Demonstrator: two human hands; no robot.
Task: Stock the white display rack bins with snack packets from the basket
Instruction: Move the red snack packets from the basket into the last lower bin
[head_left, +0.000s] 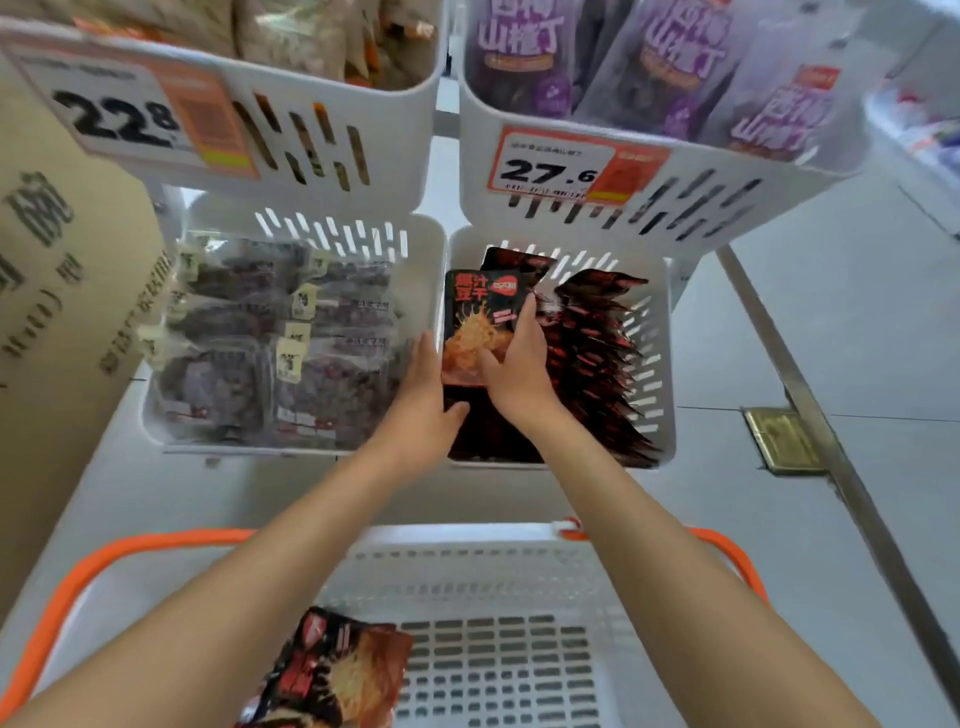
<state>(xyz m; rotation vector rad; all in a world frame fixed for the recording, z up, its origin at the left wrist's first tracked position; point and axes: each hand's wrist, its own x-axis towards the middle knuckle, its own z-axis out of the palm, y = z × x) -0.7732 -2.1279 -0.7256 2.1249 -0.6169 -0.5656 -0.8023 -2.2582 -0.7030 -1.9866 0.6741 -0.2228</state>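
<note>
Red-and-black, the snack packet (470, 322) stands in the lower right bin (662, 364) of the white display rack, against the bin's left wall. Its printed face is turned up toward the camera, and its long axis runs from the bin's near edge toward its far wall, with the lettered top end farthest away. The right hand (514, 369) grips it, fingers curled over the right edge and thumb pressed on the face. The left hand (423, 410) lies flat with straight fingers beside the packet's lower left corner, its thumb touching the dark packets beneath.

To the right, a row of matching packets (587, 353) stands on edge, fanned along the bin. The lower left bin (421, 270) holds clear packs of dark fruit (260, 364). Above, two more bins carry price tags reading 22.8 (130, 109) and 27.6 (561, 166); purple packets (675, 62) fill the right one.

Nearest the camera sits a white basket (493, 597) with an orange rim, one spare packet (337, 670) lying in it. A cardboard box (62, 260) stands at left. The grey tiled floor (831, 312) is crossed by a metal strip (810, 405).
</note>
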